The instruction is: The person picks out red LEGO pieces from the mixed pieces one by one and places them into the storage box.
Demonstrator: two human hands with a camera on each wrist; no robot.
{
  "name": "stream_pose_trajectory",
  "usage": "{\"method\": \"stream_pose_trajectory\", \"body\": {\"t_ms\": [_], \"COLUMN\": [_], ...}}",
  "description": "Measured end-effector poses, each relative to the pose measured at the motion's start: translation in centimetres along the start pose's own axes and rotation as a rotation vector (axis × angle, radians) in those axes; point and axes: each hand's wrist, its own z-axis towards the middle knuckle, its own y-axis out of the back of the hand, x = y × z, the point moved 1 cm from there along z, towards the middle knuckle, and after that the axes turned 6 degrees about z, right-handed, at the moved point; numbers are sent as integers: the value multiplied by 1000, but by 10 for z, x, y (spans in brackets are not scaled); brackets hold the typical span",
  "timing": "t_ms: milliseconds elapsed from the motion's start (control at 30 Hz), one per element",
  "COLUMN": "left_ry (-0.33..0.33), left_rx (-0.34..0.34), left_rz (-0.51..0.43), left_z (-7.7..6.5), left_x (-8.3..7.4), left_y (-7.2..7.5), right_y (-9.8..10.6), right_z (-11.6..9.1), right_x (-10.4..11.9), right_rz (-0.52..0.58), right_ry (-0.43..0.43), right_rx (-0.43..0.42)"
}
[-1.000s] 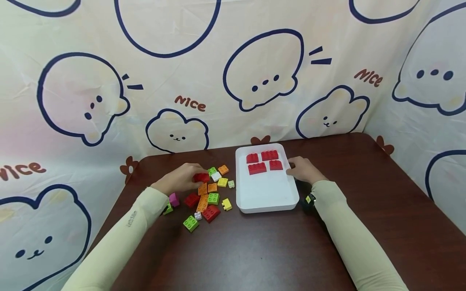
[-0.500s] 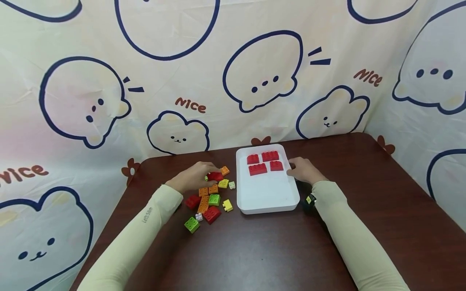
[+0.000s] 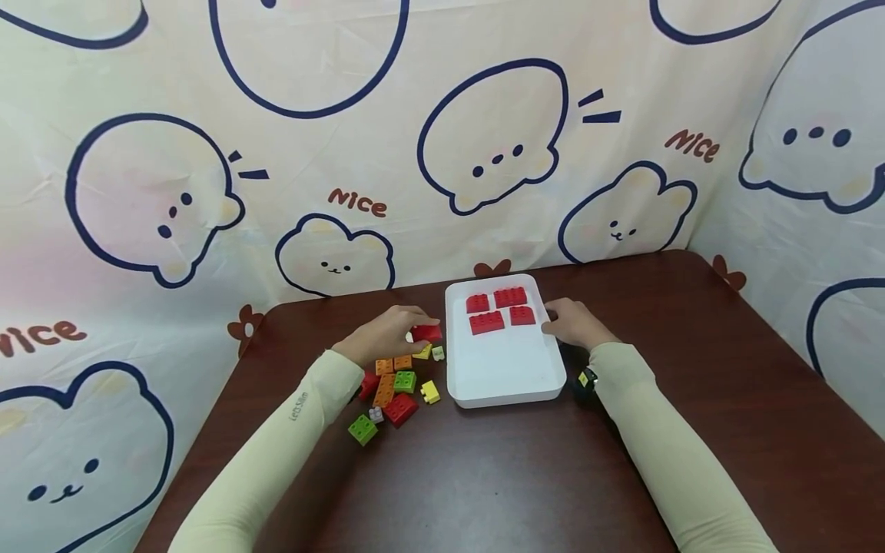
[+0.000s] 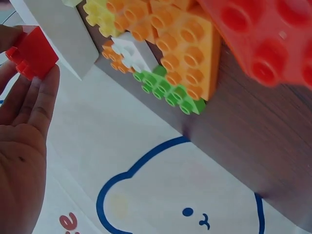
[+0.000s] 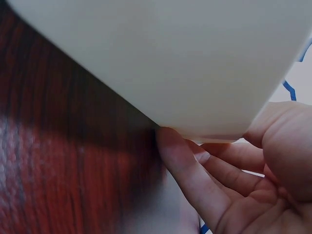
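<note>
In the head view my left hand (image 3: 387, 336) pinches a red toy building brick (image 3: 426, 333) just off the left side of a white tray (image 3: 508, 376). The left wrist view shows that brick (image 4: 35, 52) between thumb and fingers, above the table and beside the tray wall (image 4: 73, 41). My right hand (image 3: 579, 324) grips the tray's right edge. Close up, its fingers (image 5: 183, 156) curl around the bottom of the tray wall (image 5: 161, 63). Several red bricks (image 3: 487, 322) lie in two rows in the tray's far half.
Left of the tray lies a loose group of bricks: orange (image 3: 384, 390), green (image 3: 362, 430), yellow (image 3: 430, 392), white and red (image 3: 400, 410). A patterned cloth (image 3: 332, 153) hangs behind the dark wooden table (image 3: 498, 476).
My left hand has carried the red brick rightward from the brick group to near the tray's left edge. The right hand stays at the tray, which has not visibly moved.
</note>
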Motion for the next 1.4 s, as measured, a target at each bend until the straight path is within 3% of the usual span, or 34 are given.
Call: {"method": "stream_pose_trajectory", "body": {"t_ms": [333,833,1400], "left_ry": [-92,-134,-104], "left_rx": [-60,-48,0], "left_rz": [-55,31,64], "left_z": [11,30,59], "left_x": [-7,-29,-61], "left_y": [-3,-5,-2], "right_y": [-2,-2,0], "right_z": [-1,-1,-4], "right_x": [1,-1,2], "right_rz": [-8,1,3], "right_ry": [10,-5,8], "right_rx": [-12,-4,-14]}}
